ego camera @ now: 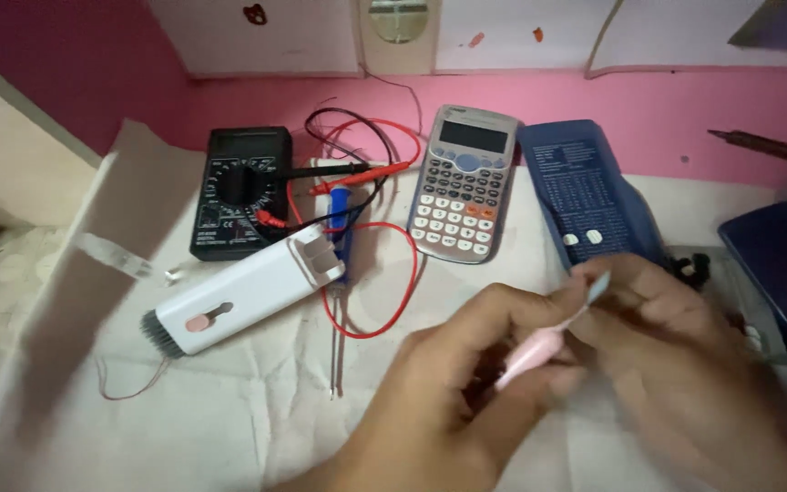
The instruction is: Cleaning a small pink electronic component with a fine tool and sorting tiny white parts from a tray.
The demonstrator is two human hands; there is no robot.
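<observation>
A: Hand status?
B: Left hand point(453, 383) and right hand point(676, 355) are together, both pinched on a pink tool point(539, 346), held above the white cloth point(229, 410).
A: Surroundings?
B: Calculator point(462, 187), multimeter point(239, 191), and white brush case point(239, 296) lie beyond.

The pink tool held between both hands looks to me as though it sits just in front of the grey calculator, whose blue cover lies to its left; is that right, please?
Not quite. In the head view the blue cover lies to the right of the grey calculator, not its left. The rest holds: the left hand and right hand hold the pink tool in front of the calculator.
</observation>
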